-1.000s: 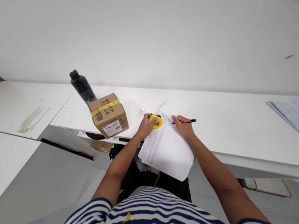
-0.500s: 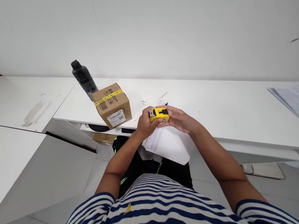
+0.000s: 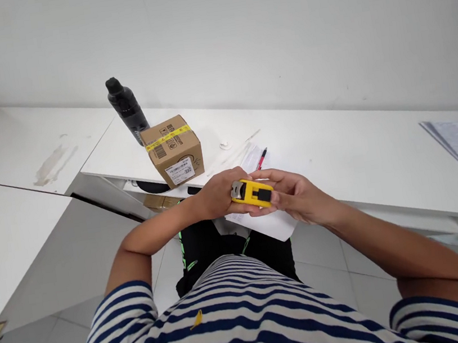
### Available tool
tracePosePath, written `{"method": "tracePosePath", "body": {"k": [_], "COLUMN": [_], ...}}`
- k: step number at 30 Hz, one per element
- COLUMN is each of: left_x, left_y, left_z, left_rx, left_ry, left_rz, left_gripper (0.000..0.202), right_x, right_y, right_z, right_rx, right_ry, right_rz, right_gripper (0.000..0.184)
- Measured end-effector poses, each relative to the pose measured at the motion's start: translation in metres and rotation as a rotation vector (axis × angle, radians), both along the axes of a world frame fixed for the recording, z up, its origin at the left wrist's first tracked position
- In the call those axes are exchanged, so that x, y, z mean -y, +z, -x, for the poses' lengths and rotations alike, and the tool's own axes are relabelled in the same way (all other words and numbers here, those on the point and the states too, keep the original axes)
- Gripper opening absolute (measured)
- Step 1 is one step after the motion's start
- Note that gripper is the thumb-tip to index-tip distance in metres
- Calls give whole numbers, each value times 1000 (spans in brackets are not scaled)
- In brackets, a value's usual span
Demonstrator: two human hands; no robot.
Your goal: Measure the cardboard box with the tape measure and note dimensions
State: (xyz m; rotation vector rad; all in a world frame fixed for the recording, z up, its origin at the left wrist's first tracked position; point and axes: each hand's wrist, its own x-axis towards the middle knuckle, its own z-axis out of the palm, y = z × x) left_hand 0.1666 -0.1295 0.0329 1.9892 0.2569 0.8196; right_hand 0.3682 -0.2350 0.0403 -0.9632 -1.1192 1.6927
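Desk (image 3: 357, 148) against white wall (image 3: 277, 28), left hand (image 3: 215, 195) and right hand (image 3: 301, 200) clasping tape measure (image 3: 253, 192)

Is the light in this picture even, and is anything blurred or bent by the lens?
Head view: soft, even light, no glare on the white table. Head view: the yellow tape measure, held by the left hand and right hand, is sharp; the table's back edge runs slanted, not level; the upper right corner darkens.
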Motion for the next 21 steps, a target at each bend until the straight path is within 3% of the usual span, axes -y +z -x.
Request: {"method": "tracePosePath", "body": {"k": [5,10,13,17,21], "left_x": [6,20,22,21,24], "left_y": [14,12,15,20,6], "left_z": [17,25,25,20,6], "left_rx": [-150,-75,-147,-195,-261], "left_ry": [-88,23,-73,-124,-115], "left_rz": [-5,39,-46,-172,-418], "left_gripper": [57,58,54,59,52], "right_x": [19,23,24,30,33], "right_y": [-2,-18,-17,0,6], "right_z": [15,20,18,13,10], "right_rx": [-35,-76,-88,-53,18], "right_ry": [9,16,49,8,-17], "right_rz": [65,105,124,69,38], "right_gripper": [49,52,56,60,59]}}
